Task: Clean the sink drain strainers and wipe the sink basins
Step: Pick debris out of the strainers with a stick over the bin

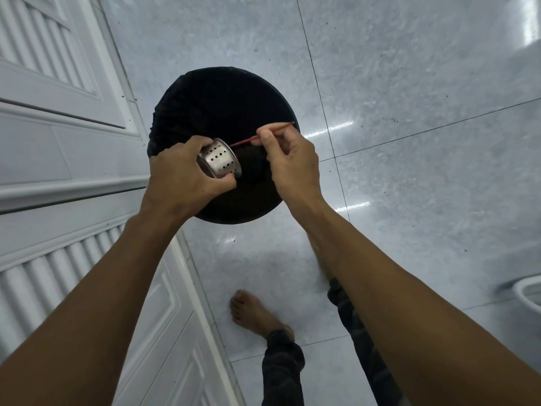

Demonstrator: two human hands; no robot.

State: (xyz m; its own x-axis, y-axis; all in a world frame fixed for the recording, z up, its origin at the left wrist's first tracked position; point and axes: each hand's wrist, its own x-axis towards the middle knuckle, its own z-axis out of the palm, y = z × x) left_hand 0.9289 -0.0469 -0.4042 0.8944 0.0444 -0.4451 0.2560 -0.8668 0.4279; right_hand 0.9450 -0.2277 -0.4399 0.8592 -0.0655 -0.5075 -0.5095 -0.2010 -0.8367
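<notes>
Steel drain strainer cup with round holes [219,161] is held over a round black bin [205,92].
The left hand [181,178] has its fingers curled around the strainer and holds it on its side above the bin's near edge. The right hand [289,159] pinches a thin red stick [244,140], and the tip of the stick points at the strainer's open end. The bin stands on a glossy pale grey tile floor [409,83] with dark joint lines, just beside white louvred cabinet doors [58,112]. One bare foot [254,315] stands on the tiles below.
</notes>
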